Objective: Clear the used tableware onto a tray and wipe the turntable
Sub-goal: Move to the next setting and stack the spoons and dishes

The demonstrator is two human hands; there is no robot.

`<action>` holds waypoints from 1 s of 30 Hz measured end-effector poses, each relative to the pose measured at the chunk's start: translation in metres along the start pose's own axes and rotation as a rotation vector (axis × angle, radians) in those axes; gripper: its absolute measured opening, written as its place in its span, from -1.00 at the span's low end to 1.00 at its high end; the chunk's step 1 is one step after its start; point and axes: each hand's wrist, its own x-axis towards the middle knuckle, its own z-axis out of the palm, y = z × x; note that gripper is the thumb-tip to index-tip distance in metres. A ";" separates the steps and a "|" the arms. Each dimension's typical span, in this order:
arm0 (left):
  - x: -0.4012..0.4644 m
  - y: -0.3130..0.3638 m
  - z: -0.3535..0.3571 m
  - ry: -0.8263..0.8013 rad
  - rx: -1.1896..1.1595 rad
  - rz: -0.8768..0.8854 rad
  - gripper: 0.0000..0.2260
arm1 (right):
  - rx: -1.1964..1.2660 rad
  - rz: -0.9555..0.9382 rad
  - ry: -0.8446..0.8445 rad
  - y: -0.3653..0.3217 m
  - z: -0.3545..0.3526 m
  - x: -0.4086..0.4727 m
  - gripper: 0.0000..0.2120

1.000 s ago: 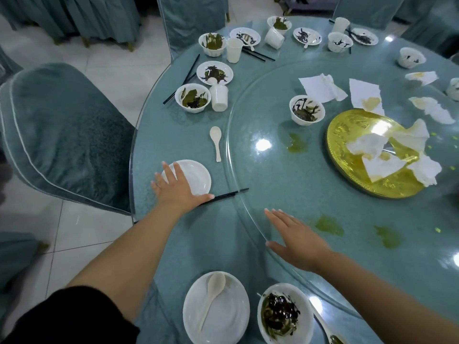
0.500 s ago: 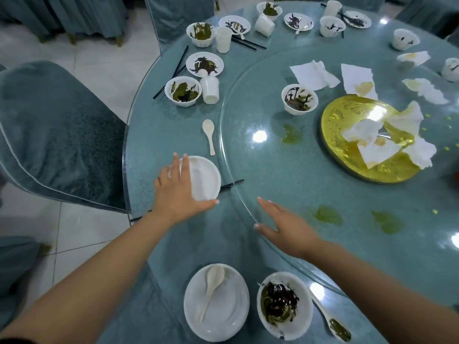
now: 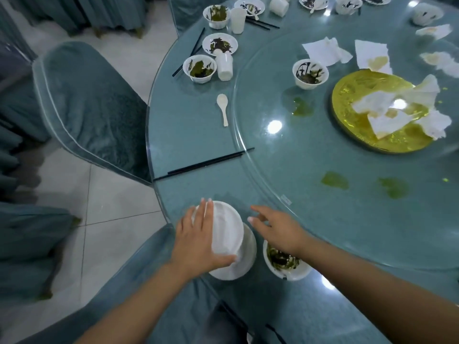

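My left hand [image 3: 198, 242] grips a small white plate [image 3: 227, 228], fingers over its far rim and thumb under its near edge, tilted above a second white plate [image 3: 244, 263] at the near table edge. My right hand [image 3: 275, 230] hovers open just right of the plates, over a white bowl [image 3: 285, 265] with dark green leftovers. The glass turntable [image 3: 310, 155] carries green smears, a dirty bowl [image 3: 310, 73], a gold dish [image 3: 372, 135] and crumpled napkins [image 3: 325, 52].
Black chopsticks [image 3: 206, 163] and a white spoon [image 3: 222, 108] lie on the table ring. Further off stand dirty bowls [image 3: 200, 69], a plate [image 3: 219, 44] and white cups [image 3: 224, 68]. A covered chair [image 3: 92, 108] stands to the left of the table.
My left hand lifted the small plate off the chopsticks and carried it back to the near plate. My right hand left the turntable rim and drew toward the plates.
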 end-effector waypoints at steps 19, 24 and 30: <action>-0.023 0.020 0.024 0.016 0.076 -0.132 -0.62 | 0.074 0.124 0.245 0.039 -0.033 -0.008 -0.75; -0.014 0.024 0.030 -0.060 0.219 -0.193 -0.71 | 0.078 0.101 0.251 0.041 -0.038 -0.010 -0.79; -0.017 0.011 0.023 0.056 0.025 -0.278 -0.76 | 0.091 0.073 0.245 0.030 -0.033 -0.002 -0.81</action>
